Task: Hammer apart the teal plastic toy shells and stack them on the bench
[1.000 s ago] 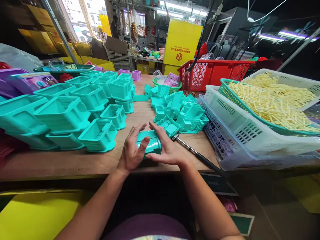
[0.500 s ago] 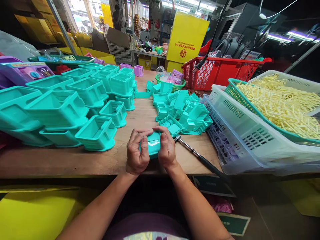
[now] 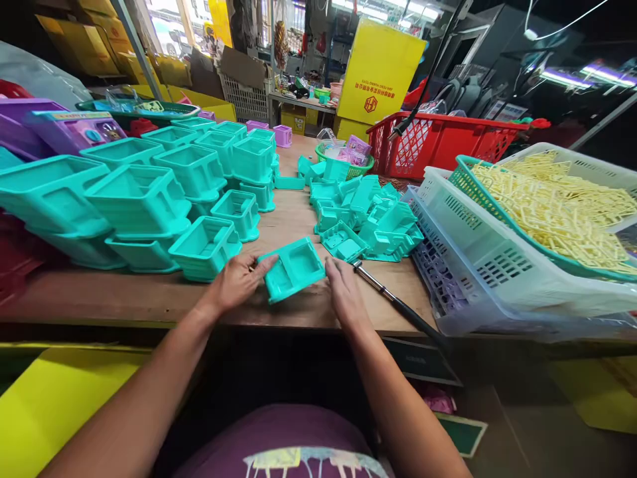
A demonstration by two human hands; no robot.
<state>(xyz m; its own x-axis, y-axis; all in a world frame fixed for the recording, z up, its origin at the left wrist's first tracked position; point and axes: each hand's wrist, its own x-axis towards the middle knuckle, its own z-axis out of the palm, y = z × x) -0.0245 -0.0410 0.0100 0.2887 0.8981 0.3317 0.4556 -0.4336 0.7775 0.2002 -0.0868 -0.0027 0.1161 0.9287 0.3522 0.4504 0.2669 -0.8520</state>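
A teal plastic casing (image 3: 297, 265) with two open recesses is tilted just above the front of the wooden table. My left hand (image 3: 237, 282) pinches its left end, the thumb lying on top and the other fingers partly hidden beneath. At the casing's right end is my right hand (image 3: 344, 289), fingers stretched forward; whether it touches the edge is hard to tell. Beyond the right hand lies a heap of loose teal plastic parts (image 3: 365, 206), with one shallow part (image 3: 342, 240) nearest. Stacked teal box-shaped casings (image 3: 206, 245) stand in rows to the left.
A black-and-silver rod (image 3: 393, 299) lies slantwise right of my hand. White plastic crates (image 3: 497, 265) and a green basket of pale yellow pieces (image 3: 557, 212) flank the right side. Farther back are a red crate (image 3: 442, 146) and a yellow carton (image 3: 381, 70).
The casing has been turned, so its recessed side now shows. My hands have spread apart, the left moving left with the casing's end and the right loosening its wrap. The view has shifted slightly.
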